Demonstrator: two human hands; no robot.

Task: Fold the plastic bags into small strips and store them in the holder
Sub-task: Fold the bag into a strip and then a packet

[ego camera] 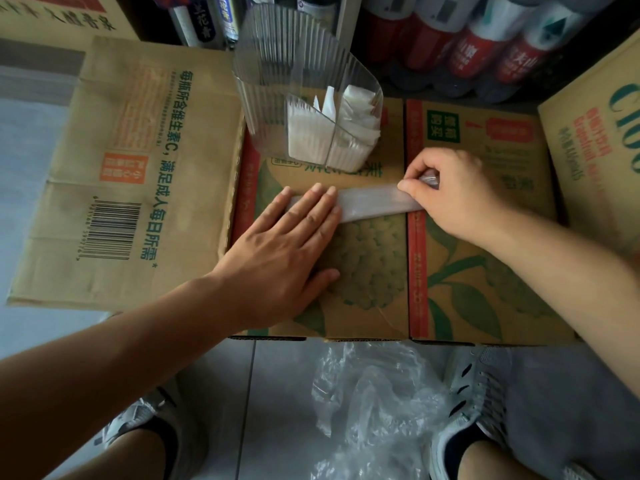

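Observation:
A translucent plastic bag folded into a long flat strip point(372, 202) lies across the top of a printed cardboard box point(367, 271). My left hand point(294, 244) presses flat on the strip's left end, fingers straight. My right hand point(450, 195) pinches the strip's right end, which curls up under the fingers. Behind the strip stands a clear ribbed holder point(277, 98) with a divider; folded white bags point(343, 129) fill its right side.
Crumpled clear plastic bags point(377, 410) lie on the tiled floor between my feet, in front of the box. A flattened carton point(128, 168) lies at the left, another box point(595, 140) at the right. Packs of bottles point(467, 39) stand behind.

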